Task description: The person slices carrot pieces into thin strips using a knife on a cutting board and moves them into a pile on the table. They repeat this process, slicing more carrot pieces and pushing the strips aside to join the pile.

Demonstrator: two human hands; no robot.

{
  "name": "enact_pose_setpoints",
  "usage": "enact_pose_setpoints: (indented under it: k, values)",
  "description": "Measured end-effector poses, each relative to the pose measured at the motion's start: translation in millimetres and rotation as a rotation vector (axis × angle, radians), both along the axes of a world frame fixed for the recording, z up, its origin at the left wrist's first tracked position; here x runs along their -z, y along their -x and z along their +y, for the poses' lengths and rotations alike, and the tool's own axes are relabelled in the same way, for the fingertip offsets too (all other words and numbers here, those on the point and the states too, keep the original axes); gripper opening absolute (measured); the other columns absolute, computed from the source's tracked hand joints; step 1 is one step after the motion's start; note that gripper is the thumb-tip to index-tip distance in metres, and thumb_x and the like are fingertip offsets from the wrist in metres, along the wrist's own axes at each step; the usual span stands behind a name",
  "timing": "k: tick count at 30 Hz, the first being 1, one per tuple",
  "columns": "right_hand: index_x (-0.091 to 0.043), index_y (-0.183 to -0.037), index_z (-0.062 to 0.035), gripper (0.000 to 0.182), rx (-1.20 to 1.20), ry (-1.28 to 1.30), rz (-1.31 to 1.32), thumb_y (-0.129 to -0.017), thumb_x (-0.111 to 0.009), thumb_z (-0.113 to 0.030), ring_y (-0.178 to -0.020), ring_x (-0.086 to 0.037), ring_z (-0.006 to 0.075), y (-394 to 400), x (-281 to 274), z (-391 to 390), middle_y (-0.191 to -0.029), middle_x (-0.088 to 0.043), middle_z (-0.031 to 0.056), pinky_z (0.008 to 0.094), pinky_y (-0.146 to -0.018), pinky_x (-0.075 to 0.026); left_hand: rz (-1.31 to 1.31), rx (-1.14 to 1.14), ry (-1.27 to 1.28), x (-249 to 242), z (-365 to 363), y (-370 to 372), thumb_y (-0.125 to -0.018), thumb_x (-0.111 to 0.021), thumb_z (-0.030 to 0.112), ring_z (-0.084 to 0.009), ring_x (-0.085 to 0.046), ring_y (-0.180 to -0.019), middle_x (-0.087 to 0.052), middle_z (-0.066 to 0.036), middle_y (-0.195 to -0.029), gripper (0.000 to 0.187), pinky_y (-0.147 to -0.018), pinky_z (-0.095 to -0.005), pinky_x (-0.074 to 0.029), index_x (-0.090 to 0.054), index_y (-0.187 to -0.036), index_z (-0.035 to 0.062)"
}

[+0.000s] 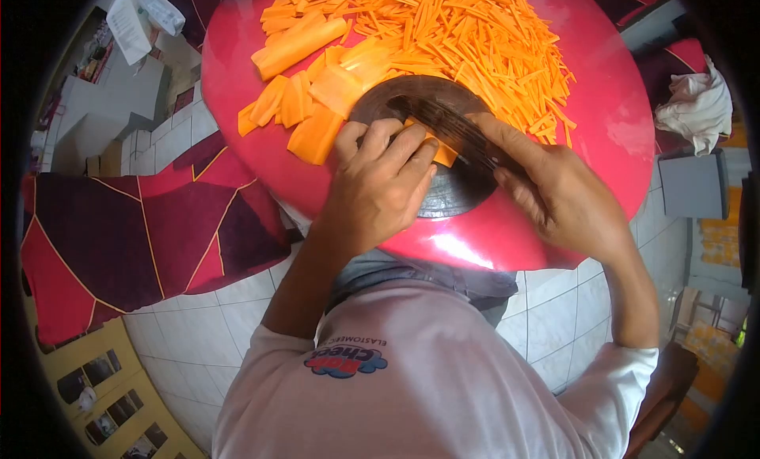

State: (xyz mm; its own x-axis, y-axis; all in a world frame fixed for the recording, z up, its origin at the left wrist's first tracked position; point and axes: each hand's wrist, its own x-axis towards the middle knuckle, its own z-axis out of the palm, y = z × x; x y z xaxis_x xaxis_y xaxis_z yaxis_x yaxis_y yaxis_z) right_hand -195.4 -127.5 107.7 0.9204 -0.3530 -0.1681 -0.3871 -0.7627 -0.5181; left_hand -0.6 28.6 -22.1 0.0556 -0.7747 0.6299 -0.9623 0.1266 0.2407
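On a dark round chopping board [455, 196], a carrot slice [445, 155] lies under the curled fingers of my left hand [380, 186], which press it down. My right hand [566, 191] is wrapped round a dark knife [453, 131], its blade smeared by motion just beside my left fingertips. Part of the slice is hidden by the fingers and blade. Past the board spreads a big heap of thin carrot strips [475, 47]. Flat carrot slices [317, 126] lie left of the board, with a thicker carrot piece [299, 49] behind them.
All this rests on a round red table [613, 102], whose near edge is close to my body. A patterned maroon and pink sofa [150, 229] stands at the left. A white cloth [698, 102] hangs at the far right, above a grey box-like object [691, 184].
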Motion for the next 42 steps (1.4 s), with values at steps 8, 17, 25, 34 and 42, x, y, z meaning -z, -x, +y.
enact_pose_setpoints:
  k: [8, 17, 25, 34, 42]
  values:
    - [-0.054, -0.163, -0.0069, 0.059, -0.051, 0.028, -0.039, -0.106, -0.069, -0.004, -0.091, -0.077, 0.0458, -5.1, 1.6, -2.3, -0.106, -0.076, 0.0294, 0.0497, -0.084, -0.06, -0.007, -0.02, 0.011, -0.4, 1.8, 1.5, -0.09, -0.085, 0.018, -0.0253, -0.065, -0.119, -0.072, -0.005, -0.127, 0.033, -0.106, -0.0487, -0.037, -0.08, -0.121, 0.0068]
    - [-0.054, -0.161, -0.0028, 0.055, -0.04, -0.051, -0.178, -0.108, -0.067, -0.008, -0.075, -0.071, 0.0494, -6.8, 15.5, -7.9, -0.09, -0.071, 0.0331, 0.0537, -0.074, -0.057, 0.006, -0.019, 0.031, 4.0, 2.4, -0.7, -0.09, -0.086, 0.019, -0.024, -0.066, -0.117, -0.073, -0.004, -0.125, 0.032, -0.105, -0.0493, -0.037, -0.081, -0.119, 0.0083]
    - [-0.056, -0.159, -0.0039, 0.052, -0.059, 0.011, -0.097, -0.108, -0.066, -0.006, -0.086, -0.074, 0.0486, -11.8, 4.4, 7.9, -0.099, -0.073, 0.0317, 0.0522, -0.079, -0.058, -0.011, -0.049, 0.041, 2.2, 3.8, 1.5, -0.089, -0.086, 0.019, -0.0242, -0.066, -0.116, -0.073, -0.005, -0.125, 0.029, -0.105, -0.0492, -0.036, -0.082, -0.115, 0.0079]
    - [-0.055, -0.16, -0.0044, 0.054, -0.057, 0.017, -0.128, -0.107, -0.066, -0.004, -0.091, -0.076, 0.047, -10.6, -2.7, 3.3, -0.108, -0.074, 0.0313, 0.0497, -0.081, -0.059, 0.019, -0.02, 0.077, 4.5, 4.5, -1.0, -0.088, -0.087, 0.018, -0.0236, -0.067, -0.111, -0.074, -0.004, -0.118, 0.025, -0.104, -0.0481, -0.038, -0.082, -0.11, 0.0082]
    - [-0.054, -0.163, -0.0061, 0.06, -0.013, 0.038, 0.072, -0.105, -0.068, -0.001, -0.09, -0.076, 0.0455, -20.2, -4.4, 8.8, -0.11, -0.076, 0.03, 0.0489, -0.081, -0.06, -0.027, -0.017, 0.11, 5.4, 4.1, -1.0, -0.088, -0.087, 0.017, -0.0225, -0.069, -0.107, -0.074, -0.002, -0.113, 0.021, -0.105, -0.049, -0.04, -0.082, -0.107, 0.01]
